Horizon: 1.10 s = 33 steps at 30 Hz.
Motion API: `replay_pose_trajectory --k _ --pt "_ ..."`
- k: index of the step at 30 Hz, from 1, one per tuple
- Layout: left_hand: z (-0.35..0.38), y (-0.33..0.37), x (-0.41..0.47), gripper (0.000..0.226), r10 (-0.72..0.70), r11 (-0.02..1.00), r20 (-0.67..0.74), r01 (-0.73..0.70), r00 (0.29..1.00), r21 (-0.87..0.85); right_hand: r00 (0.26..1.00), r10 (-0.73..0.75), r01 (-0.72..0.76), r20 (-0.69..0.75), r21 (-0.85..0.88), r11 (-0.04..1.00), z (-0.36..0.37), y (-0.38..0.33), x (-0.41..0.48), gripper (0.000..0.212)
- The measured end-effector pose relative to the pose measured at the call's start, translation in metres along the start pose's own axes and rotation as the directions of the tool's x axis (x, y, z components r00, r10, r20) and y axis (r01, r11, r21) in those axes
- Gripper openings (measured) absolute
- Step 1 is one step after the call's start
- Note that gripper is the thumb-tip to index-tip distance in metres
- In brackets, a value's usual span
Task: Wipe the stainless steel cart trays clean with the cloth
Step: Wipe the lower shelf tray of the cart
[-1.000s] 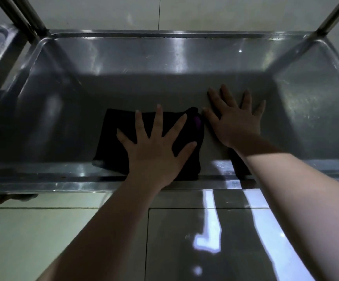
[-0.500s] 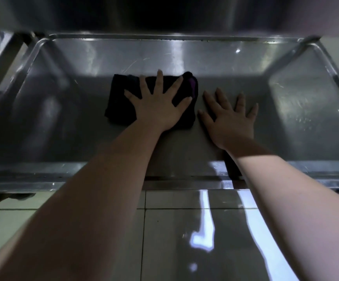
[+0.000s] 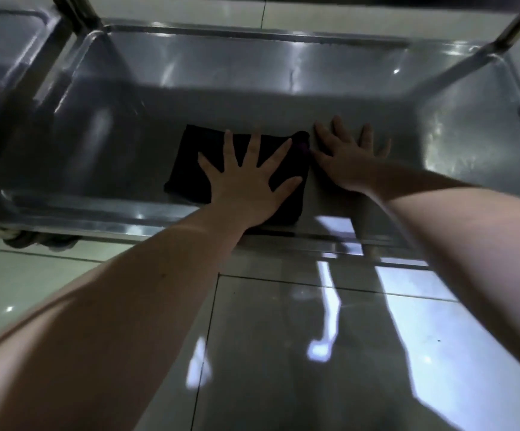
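Cloth [image 3: 190,169], dark and folded to a rough rectangle, lies flat on the floor of the steel tray [image 3: 103,169], near the tray's front wall and somewhat left of the middle. Left hand [image 3: 248,188] rests palm down on the right part of the cloth, all fingers [image 3: 279,154] spread wide and straight; nothing is gripped, the cloth is only pressed under the palm. Right hand [image 3: 344,163] lies flat on the bare tray floor just beside the cloth's right edge, fingers likewise spread and holding nothing; its thumb is close to the cloth, contact cannot be told. Both forearms reach in over the tray's front rim. Upright posts [image 3: 75,10] rise at the rear corners. Second tray [image 3: 6,35] adjoins at far left. Glossy floor tiles [image 3: 283,353] lie below, carrying bright reflections.
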<state>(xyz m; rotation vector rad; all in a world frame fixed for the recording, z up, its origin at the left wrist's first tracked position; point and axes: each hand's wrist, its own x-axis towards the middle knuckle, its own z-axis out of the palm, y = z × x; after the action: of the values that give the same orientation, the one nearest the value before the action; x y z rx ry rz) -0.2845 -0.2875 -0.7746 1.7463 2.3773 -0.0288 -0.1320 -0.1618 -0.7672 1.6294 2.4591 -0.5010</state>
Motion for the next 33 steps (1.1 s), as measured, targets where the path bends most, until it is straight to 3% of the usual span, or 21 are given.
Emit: replay_pose_trajectory --k 4,10,14,18,26,33 --pt "-0.001 -0.003 -0.003 0.067 -0.017 1.000 0.008 0.017 1.000 0.008 0.989 -0.127 0.135 0.072 -0.124 0.983 -0.014 0.035 -0.015 0.059" --pt "0.003 -0.002 -0.001 0.074 -0.036 0.999 -0.033 0.037 0.999 0.014 0.965 -0.190 0.161 -0.182 -0.159 0.974 0.015 0.049 -0.045 0.058" --pt "0.003 -0.002 -0.001 0.068 -0.031 0.999 -0.041 0.032 0.999 0.005 0.951 -0.243 0.233 -0.190 -0.070 0.970 0.003 0.076 -0.037 0.056" --pt "0.001 0.007 -0.006 0.064 -0.039 0.999 -0.024 0.039 0.999 0.008 0.974 -0.120 0.094 -0.191 -0.141 0.986 0.003 0.102 -0.039 0.056" --pt "0.023 0.107 -0.031 0.068 0.106 0.994 -0.070 -0.106 0.992 0.013 0.974 -0.113 0.081 -0.194 -0.166 0.983 0.006 0.100 -0.043 0.060" --pt "0.000 0.110 0.059 0.067 -0.073 0.996 0.012 0.074 0.997 -0.057 0.969 -0.077 0.047 -0.235 -0.129 0.991 0.009 0.097 -0.046 0.057"
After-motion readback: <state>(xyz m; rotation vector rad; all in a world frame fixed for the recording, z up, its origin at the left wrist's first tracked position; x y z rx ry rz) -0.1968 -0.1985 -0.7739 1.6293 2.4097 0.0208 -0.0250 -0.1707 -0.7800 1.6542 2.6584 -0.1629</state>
